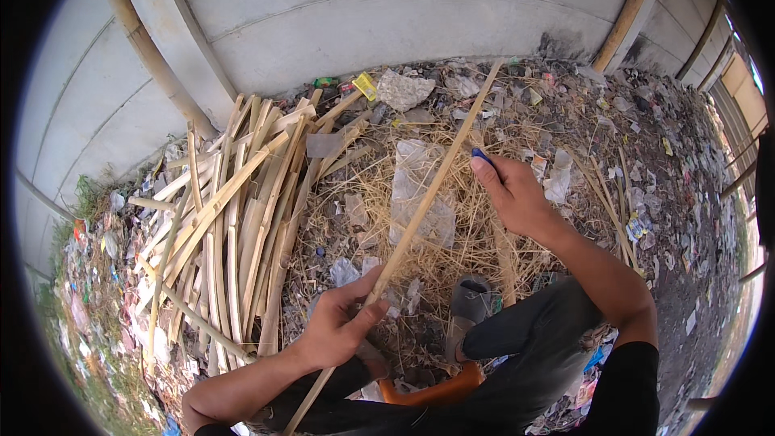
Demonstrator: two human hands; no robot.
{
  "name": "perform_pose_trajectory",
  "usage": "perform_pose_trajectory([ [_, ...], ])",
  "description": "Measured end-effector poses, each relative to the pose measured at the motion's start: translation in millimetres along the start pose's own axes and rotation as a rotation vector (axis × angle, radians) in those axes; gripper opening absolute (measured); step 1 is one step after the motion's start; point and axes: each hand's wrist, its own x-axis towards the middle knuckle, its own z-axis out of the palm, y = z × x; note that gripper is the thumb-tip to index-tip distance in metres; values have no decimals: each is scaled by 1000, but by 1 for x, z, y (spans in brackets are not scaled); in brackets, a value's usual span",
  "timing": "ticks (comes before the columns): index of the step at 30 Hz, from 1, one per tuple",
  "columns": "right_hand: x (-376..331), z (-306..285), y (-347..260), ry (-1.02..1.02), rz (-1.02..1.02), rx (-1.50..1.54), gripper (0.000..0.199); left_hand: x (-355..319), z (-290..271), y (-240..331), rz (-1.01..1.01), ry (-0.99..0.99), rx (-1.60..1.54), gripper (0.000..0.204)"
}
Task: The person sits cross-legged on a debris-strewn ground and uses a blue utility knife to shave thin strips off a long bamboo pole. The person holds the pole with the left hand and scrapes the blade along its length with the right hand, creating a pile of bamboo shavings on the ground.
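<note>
My left hand (pixel 339 324) grips a long thin bamboo strip (pixel 428 194) near its lower part; the strip runs diagonally up and to the right toward the wall. My right hand (pixel 510 191) is closed on a small tool with a blue handle (pixel 482 156), held against the strip higher up. Thin straw-like shavings (pixel 468 250) lie heaped on the ground under both hands. My foot in a grey sandal (pixel 468 303) rests just below the shavings, beside my bent knee in dark trousers.
A pile of split bamboo slats (pixel 234 218) lies to the left. A grey concrete panel wall (pixel 387 24) curves behind, with bamboo poles (pixel 626 12) leaning on it. Plastic scraps and litter (pixel 662 153) cover the dirt on the right.
</note>
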Motion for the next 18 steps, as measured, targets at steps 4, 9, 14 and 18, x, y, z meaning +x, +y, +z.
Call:
perform_pose_trajectory([
  [4, -27, 21, -25, -224, 14, 107, 60, -1, -1, -7, -59, 32, -39, 56],
  [9, -27, 40, -23, -381, -94, 161, 61, 16, 3, -3, -51, -25, -23, 55],
  [14, -25, 47, -18, -488, -90, 145, 61, 16, 5, 11, -144, 34, -125, 42],
  [18, -20, 48, -10, -461, -124, 108, 58, -3, -4, -11, -195, -4, -192, 38],
])
